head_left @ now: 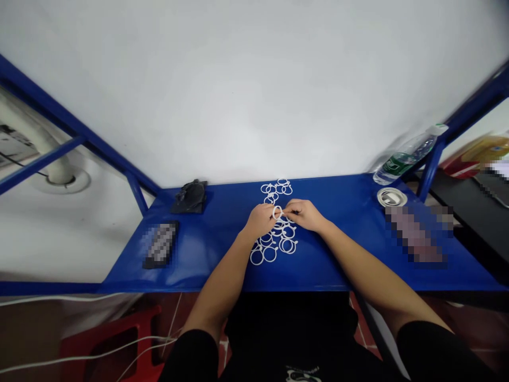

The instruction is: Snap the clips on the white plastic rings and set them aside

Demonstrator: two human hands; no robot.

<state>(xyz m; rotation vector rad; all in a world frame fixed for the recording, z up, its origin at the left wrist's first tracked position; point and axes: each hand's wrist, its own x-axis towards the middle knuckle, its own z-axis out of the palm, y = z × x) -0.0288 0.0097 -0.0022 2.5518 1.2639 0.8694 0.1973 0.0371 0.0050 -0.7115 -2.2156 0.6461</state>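
Note:
My left hand (261,219) and my right hand (305,213) meet over the middle of a blue table (342,254). Both pinch one white plastic ring (277,213) held between their fingertips. Under and around the hands lie several more white rings (274,245), some linked in a loose cluster. A second small group of rings (277,189) lies farther back near the wall.
A black cloth bundle (191,197) sits at the back left, a dark flat object (161,244) at the left. A plastic water bottle (409,153) and a round metal lid (392,197) stand at the back right. A red stool (107,339) is below left.

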